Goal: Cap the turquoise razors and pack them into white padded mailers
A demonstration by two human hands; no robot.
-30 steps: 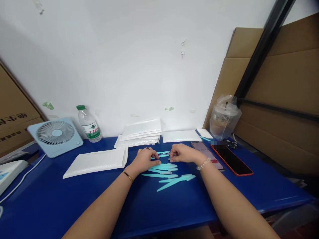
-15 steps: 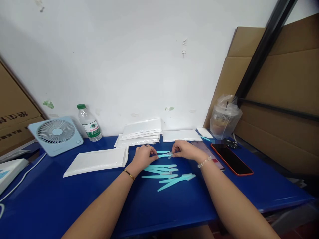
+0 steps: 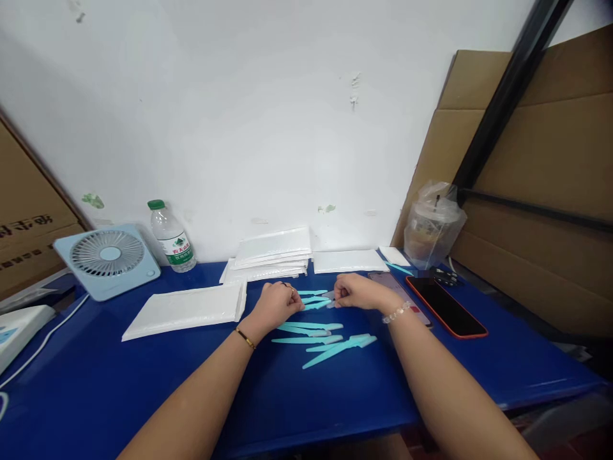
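In my left hand (image 3: 279, 301), thumb and fingers pinch the handle of a turquoise eyebrow razor (image 3: 316, 305) that points right. My right hand (image 3: 357, 291) is closed at the razor's tip end, on or by a translucent cap (image 3: 331, 303); the fingertips partly hide the contact. Two more turquoise razors (image 3: 313, 292) lie just behind the held one. Closer to me, several other eyebrow razors (image 3: 306, 340) lie loosely on the blue table, their capped ends to the right.
White padded mailers (image 3: 272, 248) are stacked at the wall, with another mailer (image 3: 186, 310) at left. A fan (image 3: 110, 254) and water bottle (image 3: 173, 239) stand at left. On the right are two phones (image 3: 447, 306) and a bagged drink cup (image 3: 428, 230) beside cardboard (image 3: 454, 102).
One razor has left the near group and is now between my hands. The razor held before lies behind it, beside another. Both hands have shifted only slightly.
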